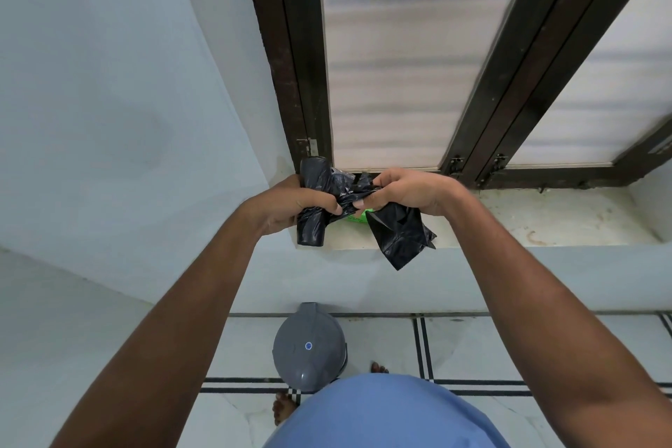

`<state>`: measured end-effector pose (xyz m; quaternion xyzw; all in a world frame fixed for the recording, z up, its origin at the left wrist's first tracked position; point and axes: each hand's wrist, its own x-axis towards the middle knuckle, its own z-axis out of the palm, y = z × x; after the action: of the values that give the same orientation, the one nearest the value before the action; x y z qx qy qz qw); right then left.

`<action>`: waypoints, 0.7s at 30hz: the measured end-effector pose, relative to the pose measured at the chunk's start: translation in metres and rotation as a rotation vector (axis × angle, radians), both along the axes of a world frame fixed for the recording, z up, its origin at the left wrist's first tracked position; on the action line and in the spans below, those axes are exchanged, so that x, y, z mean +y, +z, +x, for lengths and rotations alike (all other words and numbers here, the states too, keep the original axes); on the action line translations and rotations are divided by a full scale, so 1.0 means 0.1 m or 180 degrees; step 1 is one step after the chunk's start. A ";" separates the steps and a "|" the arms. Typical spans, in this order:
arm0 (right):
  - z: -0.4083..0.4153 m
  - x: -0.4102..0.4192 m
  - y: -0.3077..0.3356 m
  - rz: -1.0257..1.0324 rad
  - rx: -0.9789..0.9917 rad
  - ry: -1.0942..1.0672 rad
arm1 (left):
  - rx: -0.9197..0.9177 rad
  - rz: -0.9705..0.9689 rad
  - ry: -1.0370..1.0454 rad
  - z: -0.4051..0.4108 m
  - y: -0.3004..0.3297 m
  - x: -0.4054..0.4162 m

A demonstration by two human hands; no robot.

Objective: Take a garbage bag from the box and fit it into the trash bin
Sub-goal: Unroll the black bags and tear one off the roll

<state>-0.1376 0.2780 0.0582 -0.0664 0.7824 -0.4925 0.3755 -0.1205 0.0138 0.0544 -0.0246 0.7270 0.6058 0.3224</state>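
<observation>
At my feet, a grey lidded trash bin [309,347] stands on the tiled floor [509,349] against the wall, its lid down, so whether anything lies inside cannot be told. Above it, at the window sill [545,222], my left hand [291,205] grips a roll of black garbage bags [312,200], fingers curled round its middle, while my right hand [403,193] pinches the loose bag [396,233] that trails from the roll and hangs crumpled over the sill's edge. The two hands sit close together, the plastic stretched between them. I judge this to be the tearing-off step: one bag is being parted from the roll, and it is not yet free. The next move calls for a firm pull apart along the perforation, then setting the roll down and raising the bin's lid. A sliver of green [358,216] shows between my hands on the sill, probably the box the roll came out of, though too little is visible to be sure. Beyond stands the dark-framed frosted window [392,65].
</observation>
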 end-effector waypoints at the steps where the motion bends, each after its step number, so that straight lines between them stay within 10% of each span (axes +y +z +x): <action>1: 0.00 0.00 -0.02 -0.0015 -0.0043 -0.0082 | 0.0007 0.0013 -0.0044 0.00 0.00 0.00; 21: -0.04 -0.03 -0.01 -0.0014 0.0018 0.0074 | 0.0041 -0.0143 -0.0109 -0.02 0.04 0.01</action>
<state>-0.1416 0.2750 0.0572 -0.0777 0.7815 -0.4897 0.3788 -0.1226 0.0152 0.0581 -0.0155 0.7428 0.5839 0.3274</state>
